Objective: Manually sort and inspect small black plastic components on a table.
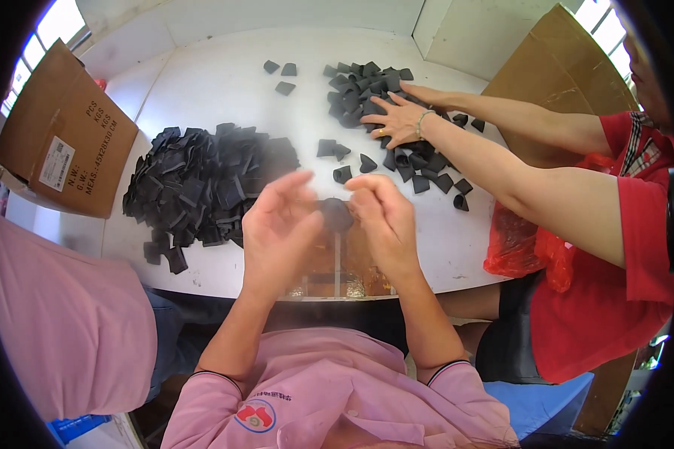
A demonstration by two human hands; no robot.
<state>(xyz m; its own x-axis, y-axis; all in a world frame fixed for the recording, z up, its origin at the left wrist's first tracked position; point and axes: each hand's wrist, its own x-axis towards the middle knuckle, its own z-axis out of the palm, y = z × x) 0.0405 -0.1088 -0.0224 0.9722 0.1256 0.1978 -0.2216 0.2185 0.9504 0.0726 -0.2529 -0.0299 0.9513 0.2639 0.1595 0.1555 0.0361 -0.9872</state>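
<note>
A small dark grey, rounded piece (335, 215), soft-looking and slightly blurred, is between my hands above the table's near edge. My right hand (383, 221) pinches its right side with thumb and bent fingers. On the other side, my left hand (278, 228) has its fingers apart and its thumb close to the piece; motion blurs them, and whether the thumb touches is unclear. Left of my hands lies a large heap of flat dark pieces (195, 183). Farther off to the right is a pile of curved, cup-like dark pieces (350, 93).
A co-worker in red reaches from the right, hands (401, 120) spread over the right pile. Cardboard boxes (67, 138) stand at both sides. A red plastic bag (513, 243) hangs at the right edge. Loose pieces (284, 88) lie on the white table (225, 82). Another person stands left.
</note>
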